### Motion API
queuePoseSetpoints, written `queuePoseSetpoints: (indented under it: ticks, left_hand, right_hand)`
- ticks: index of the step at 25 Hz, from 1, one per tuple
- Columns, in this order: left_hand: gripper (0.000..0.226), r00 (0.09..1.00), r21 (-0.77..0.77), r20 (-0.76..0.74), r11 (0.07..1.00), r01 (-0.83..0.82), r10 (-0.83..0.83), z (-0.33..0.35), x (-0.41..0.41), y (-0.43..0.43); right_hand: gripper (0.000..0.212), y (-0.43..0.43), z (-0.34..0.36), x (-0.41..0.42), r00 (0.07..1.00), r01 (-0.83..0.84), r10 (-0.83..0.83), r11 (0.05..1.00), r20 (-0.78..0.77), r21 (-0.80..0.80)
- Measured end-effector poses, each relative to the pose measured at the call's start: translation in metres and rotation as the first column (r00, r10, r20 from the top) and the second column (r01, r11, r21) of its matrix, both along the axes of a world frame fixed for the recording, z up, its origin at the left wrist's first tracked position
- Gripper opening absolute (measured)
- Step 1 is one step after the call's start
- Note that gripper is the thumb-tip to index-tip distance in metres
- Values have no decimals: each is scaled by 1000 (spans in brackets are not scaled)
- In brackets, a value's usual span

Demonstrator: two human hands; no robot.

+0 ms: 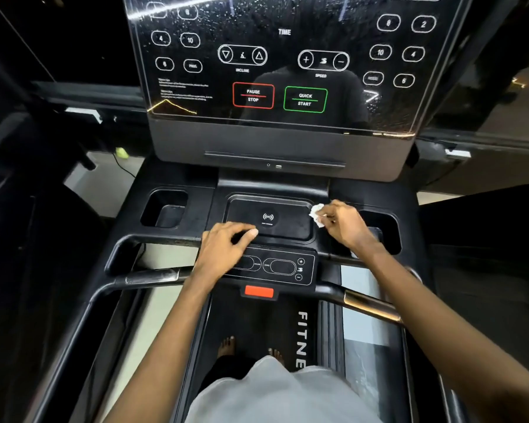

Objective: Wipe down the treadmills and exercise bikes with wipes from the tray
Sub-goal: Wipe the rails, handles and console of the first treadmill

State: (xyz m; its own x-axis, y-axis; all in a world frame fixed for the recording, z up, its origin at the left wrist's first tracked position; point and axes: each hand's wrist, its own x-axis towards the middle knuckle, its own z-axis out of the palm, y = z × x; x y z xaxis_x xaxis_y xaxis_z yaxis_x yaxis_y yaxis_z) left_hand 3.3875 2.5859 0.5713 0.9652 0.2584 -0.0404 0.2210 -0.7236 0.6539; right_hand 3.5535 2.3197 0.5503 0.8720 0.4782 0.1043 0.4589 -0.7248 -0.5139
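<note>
1. Head view: the person stands on the treadmill (287, 141). The wipe (316, 215) is at the 3 o'clock edge of the flat phone pad (287, 227).
2. The step now looks like wiping that pad. To do it well, I think the wipe should be pressed flat and pulled across from 3 o'clock to 9 o'clock. Then it should go into the corners and along the raised rim.
3. The wipe is scrunched up small, so opening it out would clean more at once.
4. The left hand (226, 248) may need to lift away, so no spot under it is missed.
5. The right hand (342, 227) has its fingers curled in and pinches the wipe at its fingertips.
6. The left hand holds nothing. Its fingers are loose and a little bent. It rests on the pad's 7 o'clock edge, partly over the small button panel (284, 267).
7. The tray of wipes is not in sight.
</note>
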Motion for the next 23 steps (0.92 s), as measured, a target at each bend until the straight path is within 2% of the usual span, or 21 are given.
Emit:
queuePoseSetpoints:
  ticks: [2, 5, 7, 11, 14, 15, 19, 21, 23]
  left_hand:
    - [49, 999, 178, 10, 983, 44, -46, -2, -3, -2]
    - [68, 991, 279, -23, 951, 130, -129, -6, -5, 2]
    - [70, 990, 282, -46, 949, 138, -130, -5, -5, 3]
    - [66, 996, 261, -24, 961, 91, -88, -4, -7, 0]
    - [68, 997, 248, -17, 966, 77, -75, -4, -7, -2]
    - [69, 997, 250, -11, 965, 75, -74, -4, -7, -3]
    - [70, 998, 263, 5, 963, 65, -69, -6, -9, -3]
    - [70, 999, 264, 19, 964, 42, -49, -8, -10, -4]
    - [69, 999, 244, 50, 970, 7, -19, -12, -14, -6]
  right_hand:
    - [19, -7, 1, 0, 999, -46, 45, 997, -15, -59]
    - [18, -10, 1, 11, 999, 47, -47, 999, -7, -10]
    - [16, -6, -1, 7, 998, 52, -51, 998, -30, 40]
    - [16, -13, -10, -21, 997, -75, 73, 997, -38, -35]
    - [15, -29, -11, -33, 997, 59, -60, 998, -52, -17]
    - [15, -28, -11, -38, 996, 59, -61, 998, -68, -30]
    - [17, -3, -7, -48, 977, -182, 172, 980, -124, -75]
    - [17, 13, -4, -37, 976, -190, 181, 980, -119, -63]
    - [19, 25, -2, -24, 984, -129, 121, 990, -128, -61]
